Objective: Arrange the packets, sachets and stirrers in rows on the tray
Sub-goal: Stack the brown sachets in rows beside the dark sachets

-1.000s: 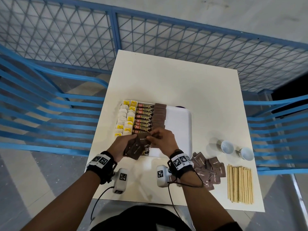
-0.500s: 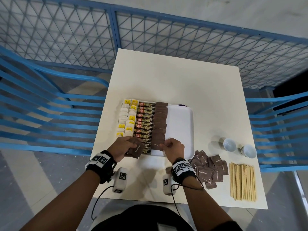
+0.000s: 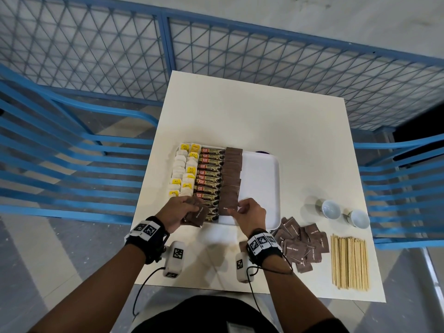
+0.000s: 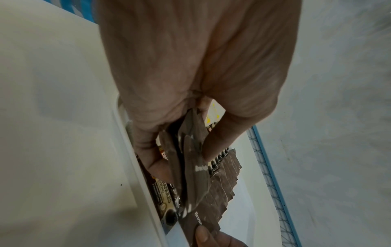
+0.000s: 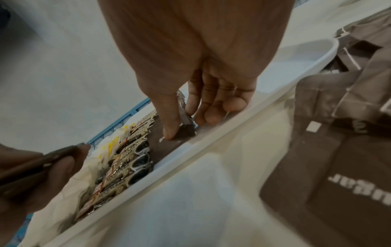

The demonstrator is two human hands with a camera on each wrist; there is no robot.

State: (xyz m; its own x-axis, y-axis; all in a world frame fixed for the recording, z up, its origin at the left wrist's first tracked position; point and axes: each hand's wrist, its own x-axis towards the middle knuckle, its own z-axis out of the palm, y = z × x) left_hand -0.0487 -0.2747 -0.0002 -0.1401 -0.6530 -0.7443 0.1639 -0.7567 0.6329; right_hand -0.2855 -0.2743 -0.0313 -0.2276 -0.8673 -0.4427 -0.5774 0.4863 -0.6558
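Brown sugar sachets (image 3: 231,179) overlapped in a row down the middle of the white tray (image 3: 262,179), just right of a row of coffee granule sticks (image 3: 208,179) and, at the tray's left edge, two rows of tea bags (image 3: 183,173) with yellow tags. Right part of the tray bare.

Right hand (image 3: 249,216) at the near end of the brown row, thumb and forefinger pinched on the right edge of the nearest sachet (image 3: 228,205) (plain in the right wrist view: thumb on top, forefinger under the raised edge, the other fingers loosely bent with tips down at the tray floor). Sachet itself lying on the tray, its near end by the rim.

Left hand (image 3: 179,213) just left of that, over the tray's near-left corner, fingers and thumb curled round a small fanned stack of sachets (image 3: 197,216) (exact count not readable), held tilted above the near ends of the coffee sticks.

Loose heap of more brown sachets (image 3: 301,243) on the white table (image 3: 240,116), touching or just beside the tray's near-right corner. Right of the heap, a flat bundle of wooden stirrers (image 3: 349,260), laid parallel. Beyond those, two small white cups (image 3: 343,213) side by side.
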